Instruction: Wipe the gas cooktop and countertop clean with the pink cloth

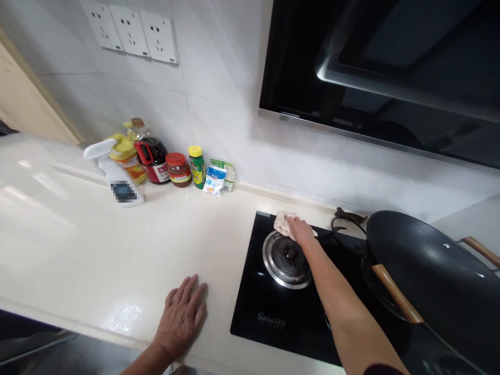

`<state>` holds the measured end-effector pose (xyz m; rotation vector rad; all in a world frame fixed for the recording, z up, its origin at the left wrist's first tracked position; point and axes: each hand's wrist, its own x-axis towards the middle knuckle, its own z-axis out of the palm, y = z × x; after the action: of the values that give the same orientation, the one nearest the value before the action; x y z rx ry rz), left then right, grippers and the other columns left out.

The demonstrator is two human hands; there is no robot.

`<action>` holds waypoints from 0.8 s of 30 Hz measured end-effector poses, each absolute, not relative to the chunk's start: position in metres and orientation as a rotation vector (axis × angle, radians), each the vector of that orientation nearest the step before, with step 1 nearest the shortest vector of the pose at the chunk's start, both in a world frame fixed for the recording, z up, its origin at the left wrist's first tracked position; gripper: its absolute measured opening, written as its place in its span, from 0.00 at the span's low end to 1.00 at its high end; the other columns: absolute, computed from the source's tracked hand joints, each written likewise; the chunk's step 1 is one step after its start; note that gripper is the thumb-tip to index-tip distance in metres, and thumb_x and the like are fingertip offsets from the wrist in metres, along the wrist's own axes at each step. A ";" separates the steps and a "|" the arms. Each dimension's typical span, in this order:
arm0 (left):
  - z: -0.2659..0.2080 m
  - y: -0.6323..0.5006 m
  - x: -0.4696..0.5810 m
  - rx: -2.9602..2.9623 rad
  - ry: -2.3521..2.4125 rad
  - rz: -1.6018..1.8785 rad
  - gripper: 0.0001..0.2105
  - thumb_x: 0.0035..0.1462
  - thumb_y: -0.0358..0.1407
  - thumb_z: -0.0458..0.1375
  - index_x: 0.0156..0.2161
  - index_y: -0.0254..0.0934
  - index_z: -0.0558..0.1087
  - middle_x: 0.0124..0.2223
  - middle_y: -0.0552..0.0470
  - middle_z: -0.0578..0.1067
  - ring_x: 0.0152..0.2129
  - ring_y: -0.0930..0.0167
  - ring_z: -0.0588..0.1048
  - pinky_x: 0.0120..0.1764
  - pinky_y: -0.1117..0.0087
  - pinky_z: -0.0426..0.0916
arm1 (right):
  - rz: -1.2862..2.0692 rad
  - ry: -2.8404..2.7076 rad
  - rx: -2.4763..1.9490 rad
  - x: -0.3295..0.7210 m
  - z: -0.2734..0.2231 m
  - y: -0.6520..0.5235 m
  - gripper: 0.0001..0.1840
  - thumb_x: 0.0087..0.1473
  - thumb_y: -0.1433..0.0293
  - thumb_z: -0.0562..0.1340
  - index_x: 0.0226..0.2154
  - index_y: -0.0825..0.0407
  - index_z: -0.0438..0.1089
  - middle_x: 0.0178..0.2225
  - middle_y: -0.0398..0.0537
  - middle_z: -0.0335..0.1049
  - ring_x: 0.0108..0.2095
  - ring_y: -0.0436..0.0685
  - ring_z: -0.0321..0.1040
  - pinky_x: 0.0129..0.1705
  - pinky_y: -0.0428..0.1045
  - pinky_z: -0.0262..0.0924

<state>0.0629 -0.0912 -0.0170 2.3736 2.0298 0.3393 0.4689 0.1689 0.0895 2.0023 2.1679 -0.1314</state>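
Note:
My right hand (301, 232) presses a crumpled light-coloured cloth (284, 224) onto the black glass cooktop (255, 291), along its back edge behind the left burner (288, 259). Part of the cloth is hidden under my fingers. The burner stands bare, without a pan support on it, and its metal ring looks stained. My left hand (182, 317) lies flat on the pale countertop (97, 245), left of the cooktop, fingers stretched out and holding nothing.
A large black wok (433, 276) with wooden handles covers the right burner. Behind it rests a black pan support (347, 221). Along the wall stand a spray bottle (123, 182), a dark sauce jug (154, 161), a red-lidded jar (178, 171) and seasonings. A range hood (371, 125) hangs above.

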 end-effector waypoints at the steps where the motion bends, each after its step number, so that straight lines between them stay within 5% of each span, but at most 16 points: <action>1: -0.017 -0.091 0.063 2.371 2.029 0.342 0.23 0.67 0.44 0.49 0.63 0.46 0.73 0.70 0.43 0.69 0.67 0.56 0.64 0.63 0.48 0.60 | -0.133 2.182 1.988 0.464 0.089 0.171 0.28 0.68 0.70 0.55 0.68 0.44 0.58 0.62 0.61 0.64 0.57 0.67 0.65 0.56 0.57 0.57; 9: -0.019 -0.089 0.060 2.412 2.031 0.344 0.24 0.67 0.44 0.49 0.63 0.44 0.73 0.69 0.42 0.69 0.66 0.55 0.65 0.63 0.48 0.60 | -0.210 2.312 1.912 0.428 0.087 0.162 0.31 0.63 0.73 0.58 0.67 0.44 0.62 0.63 0.59 0.63 0.56 0.66 0.65 0.57 0.57 0.57; 14: -0.018 -0.086 0.059 2.437 2.027 0.365 0.23 0.67 0.43 0.48 0.62 0.42 0.74 0.69 0.41 0.70 0.65 0.55 0.66 0.62 0.48 0.61 | -0.269 2.499 1.847 0.383 0.082 0.144 0.23 0.65 0.60 0.59 0.59 0.50 0.70 0.60 0.57 0.66 0.58 0.66 0.62 0.61 0.58 0.54; 18: -0.012 -0.085 0.060 2.433 2.032 0.343 0.23 0.67 0.43 0.48 0.62 0.43 0.74 0.68 0.41 0.71 0.65 0.56 0.67 0.62 0.50 0.61 | -0.270 2.642 1.823 0.344 0.076 0.101 0.27 0.60 0.52 0.63 0.52 0.54 0.72 0.55 0.58 0.69 0.57 0.68 0.61 0.63 0.61 0.53; 24: -0.006 -0.084 0.064 2.367 2.026 0.361 0.23 0.67 0.42 0.48 0.61 0.42 0.75 0.68 0.41 0.71 0.65 0.56 0.66 0.63 0.49 0.61 | -0.298 2.882 1.960 0.335 0.040 -0.008 0.16 0.55 0.61 0.68 0.43 0.51 0.71 0.51 0.56 0.69 0.58 0.68 0.58 0.65 0.63 0.53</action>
<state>0.0636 -0.0842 -0.0059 2.3675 2.0263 0.3607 0.3354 -0.0081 0.0398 1.9599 2.8823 -0.2979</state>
